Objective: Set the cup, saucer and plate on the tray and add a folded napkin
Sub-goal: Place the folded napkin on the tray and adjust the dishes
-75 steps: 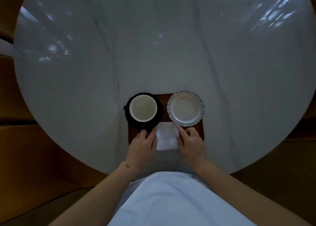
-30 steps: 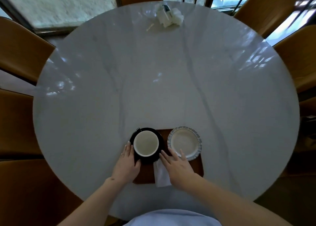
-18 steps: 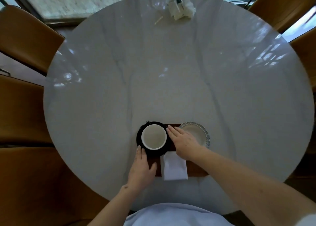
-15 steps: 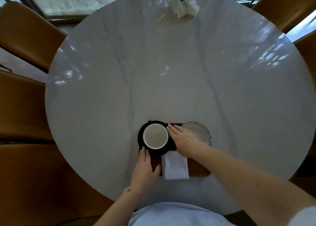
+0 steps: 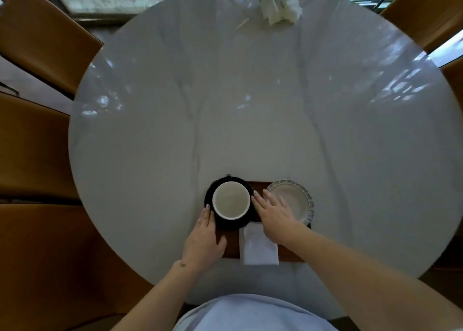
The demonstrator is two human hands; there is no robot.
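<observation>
A white cup point(image 5: 231, 200) stands on a black saucer point(image 5: 210, 196) at the left end of a dark wooden tray point(image 5: 258, 186). A ruffled pale plate point(image 5: 298, 198) sits on the tray's right end. A folded white napkin point(image 5: 258, 246) lies on the tray's near edge, between my hands. My left hand point(image 5: 204, 238) lies flat with straight fingers touching the saucer's near left rim. My right hand point(image 5: 271, 213) reaches in from the right, its straight fingers against the saucer's right side and partly over the plate.
The round marble table point(image 5: 250, 105) is ringed by brown chairs point(image 5: 47, 30). At its far edge lie crumpled white tissues point(image 5: 278, 5) and a small stick point(image 5: 242, 24). My pale blue top fills the bottom of the view.
My hands left the napkin and moved up to either side of the saucer. The cup's handle has turned from left toward the far side. My view has risen to take in the whole table.
</observation>
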